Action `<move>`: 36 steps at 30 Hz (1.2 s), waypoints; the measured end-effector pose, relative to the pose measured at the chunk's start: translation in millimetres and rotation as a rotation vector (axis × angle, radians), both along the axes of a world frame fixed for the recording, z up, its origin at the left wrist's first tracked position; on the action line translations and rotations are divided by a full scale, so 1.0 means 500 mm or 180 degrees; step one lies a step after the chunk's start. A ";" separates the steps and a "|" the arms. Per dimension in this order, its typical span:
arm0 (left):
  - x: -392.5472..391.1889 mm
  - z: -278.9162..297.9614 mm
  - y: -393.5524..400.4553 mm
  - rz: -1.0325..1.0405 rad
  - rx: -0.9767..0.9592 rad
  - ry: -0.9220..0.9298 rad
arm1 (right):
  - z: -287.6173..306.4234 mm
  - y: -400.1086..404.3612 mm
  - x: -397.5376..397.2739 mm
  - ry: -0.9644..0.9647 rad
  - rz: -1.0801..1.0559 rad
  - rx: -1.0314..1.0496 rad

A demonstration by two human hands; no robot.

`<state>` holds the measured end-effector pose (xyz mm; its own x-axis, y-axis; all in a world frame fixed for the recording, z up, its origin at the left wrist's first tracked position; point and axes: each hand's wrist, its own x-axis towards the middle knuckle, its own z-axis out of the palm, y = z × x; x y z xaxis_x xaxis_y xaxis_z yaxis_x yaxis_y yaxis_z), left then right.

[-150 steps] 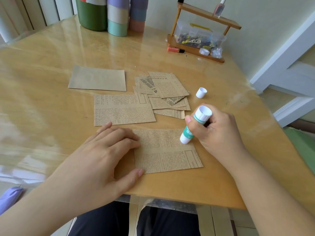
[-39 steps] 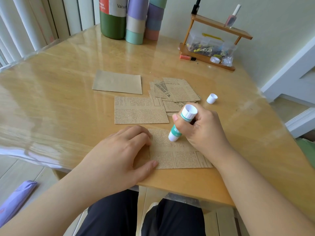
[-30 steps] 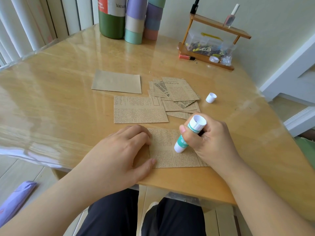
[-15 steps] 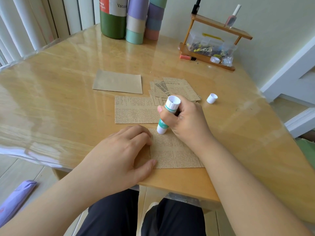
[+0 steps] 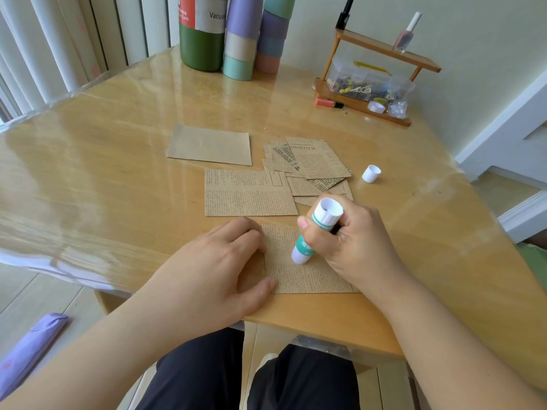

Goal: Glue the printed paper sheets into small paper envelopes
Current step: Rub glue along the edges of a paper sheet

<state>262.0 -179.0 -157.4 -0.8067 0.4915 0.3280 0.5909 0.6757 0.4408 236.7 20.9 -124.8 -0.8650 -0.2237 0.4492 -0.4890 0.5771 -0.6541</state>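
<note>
Head view: right hand (image 5: 352, 244), its grip holding glue stick (image 5: 313, 232), moved down the sheet (image 5: 296, 273).

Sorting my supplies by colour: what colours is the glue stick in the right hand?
White with teal-green bands, on the glue stick that the right hand grips; head view.

One white-and-green glue stick (image 5: 313, 232), one white cap (image 5: 371, 173), one plain brown sheet (image 5: 209, 145) — two flat printed sheets (image 5: 248, 192), perhaps five more piled (image 5: 313, 164).
</note>
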 end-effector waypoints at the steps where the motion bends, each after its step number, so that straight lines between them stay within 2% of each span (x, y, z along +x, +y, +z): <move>1: 0.000 0.000 0.000 0.0005 0.0014 -0.0008 | 0.000 0.001 0.004 -0.0009 0.0000 0.0010; 12: 0.001 0.000 -0.001 0.0006 0.0126 0.0179 | 0.003 -0.038 -0.033 -0.0005 -0.0008 -0.0012; 18: 0.001 0.003 0.000 0.0113 -0.0060 0.0382 | 0.004 -0.068 -0.059 -0.0095 0.0081 -0.0133; 29: 0.009 0.013 -0.005 0.0111 0.0308 0.0230 | 0.005 -0.070 -0.031 -0.0095 0.0193 -0.0050; 36: 0.005 0.008 -0.008 0.0104 0.0251 0.0175 | -0.003 -0.058 0.021 0.0099 0.0283 -0.0004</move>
